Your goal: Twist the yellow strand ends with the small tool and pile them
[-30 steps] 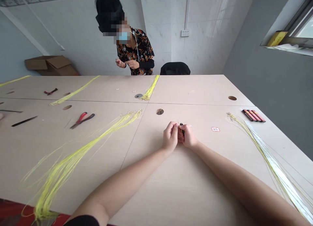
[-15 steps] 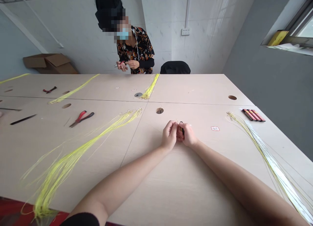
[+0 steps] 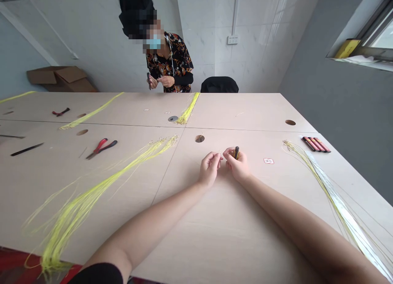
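Observation:
Near the middle of the table (image 3: 184, 235), my left hand (image 3: 209, 168) is closed in a pinch, with the tip of a thin pale strand (image 3: 220, 152) poking up from the fingertips. The rest of that strand is too fine to follow. Just to its right, a small gap away, my right hand (image 3: 238, 165) is closed around a short black stick-like tool with a yellow stripe (image 3: 236, 152). The tool stands nearly upright between the fingers; its lower part is hidden in the palm. Thumb and forefinger of this hand point toward the left fingertips.
A bundle of yellow strands (image 3: 101, 190) lies at left, near red-and-black pliers (image 3: 100, 149) and a dark blade-like tool (image 3: 27, 149). At right are another strand bundle (image 3: 319, 177) and several red sticks (image 3: 316, 145). Across the table stands a co-worker (image 3: 172, 59) holding a tool.
My hands have parted slightly; earlier they touched. The black tool has turned more upright in my right hand. The co-worker's tool has also tilted upright.

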The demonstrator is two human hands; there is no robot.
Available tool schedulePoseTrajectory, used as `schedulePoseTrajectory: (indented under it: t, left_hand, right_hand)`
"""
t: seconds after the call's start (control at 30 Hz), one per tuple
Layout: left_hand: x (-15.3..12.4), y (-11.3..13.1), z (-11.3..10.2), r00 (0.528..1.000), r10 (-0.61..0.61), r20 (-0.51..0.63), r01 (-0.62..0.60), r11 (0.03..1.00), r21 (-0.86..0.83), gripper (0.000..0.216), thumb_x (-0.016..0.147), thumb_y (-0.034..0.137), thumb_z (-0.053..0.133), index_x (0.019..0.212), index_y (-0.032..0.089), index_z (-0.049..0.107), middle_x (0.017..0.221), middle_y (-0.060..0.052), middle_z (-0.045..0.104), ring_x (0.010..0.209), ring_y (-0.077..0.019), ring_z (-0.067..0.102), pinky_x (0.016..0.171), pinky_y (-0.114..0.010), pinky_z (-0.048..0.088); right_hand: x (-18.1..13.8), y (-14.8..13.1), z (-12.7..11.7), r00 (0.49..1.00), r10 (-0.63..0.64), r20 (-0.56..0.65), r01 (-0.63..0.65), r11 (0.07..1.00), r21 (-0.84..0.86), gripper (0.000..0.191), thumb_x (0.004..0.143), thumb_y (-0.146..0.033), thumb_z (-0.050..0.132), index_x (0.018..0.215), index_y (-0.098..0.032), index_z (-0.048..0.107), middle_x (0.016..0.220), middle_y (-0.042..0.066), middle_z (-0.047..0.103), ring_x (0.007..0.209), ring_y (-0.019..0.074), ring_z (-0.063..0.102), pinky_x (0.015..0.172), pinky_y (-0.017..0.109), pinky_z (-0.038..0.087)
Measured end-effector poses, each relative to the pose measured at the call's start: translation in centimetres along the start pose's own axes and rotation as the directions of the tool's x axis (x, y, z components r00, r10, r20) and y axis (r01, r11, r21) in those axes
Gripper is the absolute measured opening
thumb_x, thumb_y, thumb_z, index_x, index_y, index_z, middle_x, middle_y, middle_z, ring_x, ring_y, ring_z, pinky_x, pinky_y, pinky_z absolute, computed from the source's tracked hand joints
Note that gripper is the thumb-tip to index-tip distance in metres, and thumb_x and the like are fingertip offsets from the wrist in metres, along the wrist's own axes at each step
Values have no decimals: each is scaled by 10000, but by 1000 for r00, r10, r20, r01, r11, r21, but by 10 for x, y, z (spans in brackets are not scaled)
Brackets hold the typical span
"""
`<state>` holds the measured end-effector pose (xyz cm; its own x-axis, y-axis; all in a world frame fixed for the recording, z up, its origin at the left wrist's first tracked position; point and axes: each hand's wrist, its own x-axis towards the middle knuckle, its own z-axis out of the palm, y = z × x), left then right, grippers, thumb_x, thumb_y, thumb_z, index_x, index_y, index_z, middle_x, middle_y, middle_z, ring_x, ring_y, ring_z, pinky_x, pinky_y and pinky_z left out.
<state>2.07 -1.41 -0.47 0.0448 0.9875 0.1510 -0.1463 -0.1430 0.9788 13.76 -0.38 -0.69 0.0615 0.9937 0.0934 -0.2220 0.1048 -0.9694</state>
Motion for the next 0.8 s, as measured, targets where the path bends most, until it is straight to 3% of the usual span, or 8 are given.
schedulePoseTrajectory:
  t: [0.17, 0.27, 0.43, 0.57, 0.8]
  left_hand:
    - [1, -1, 0, 1000, 24, 9, -25, 999, 39, 354, 817, 488, 558, 660, 172, 530, 545, 39, 420, 536, -85, 388, 529, -219, 324]
    - [1, -1, 0, 999, 18, 47, -20, 999, 39, 348, 829, 477, 542, 659, 174, 526, 540, 39, 430, 535, -87, 395, 533, -222, 320]
    - [1, 0, 0, 996, 30, 88, -35, 998, 49, 332, 844, 437, 523, 643, 174, 498, 547, 37, 431, 542, -87, 396, 543, -225, 314]
    - [1, -1, 0, 995, 34, 92, -39, 998, 45, 340, 847, 444, 515, 644, 174, 480, 558, 36, 426, 544, -85, 388, 536, -224, 306]
    - [0, 0, 0, 994, -4, 107, 1, 1000, 26, 333, 838, 457, 518, 675, 170, 474, 582, 39, 430, 536, -75, 381, 508, -208, 294]
  right_hand:
    - [-3, 0, 1, 997, -83, -3, 83, 992, -93, 243, 717, -408, 646, 720, -172, 587, 506, -50, 407, 438, 69, 329, 425, 234, 238]
    - [-2, -1, 1, 996, -79, -38, 75, 993, -94, 237, 708, -401, 653, 731, -171, 601, 494, -57, 386, 441, 72, 333, 432, 235, 245]
    - [-1, 0, 1, 999, -36, -24, 33, 994, -101, 272, 700, -427, 667, 730, -162, 613, 552, -20, 515, 452, 77, 373, 438, 238, 267]
    - [-1, 1, 1, 1000, -21, -11, 19, 991, -133, 295, 712, -450, 661, 722, -158, 620, 535, -13, 524, 443, 82, 376, 434, 240, 273]
    - [-1, -2, 2, 997, -73, -14, 69, 976, -206, 281, 743, -447, 618, 727, -167, 594, 590, -6, 564, 470, 94, 433, 460, 241, 323]
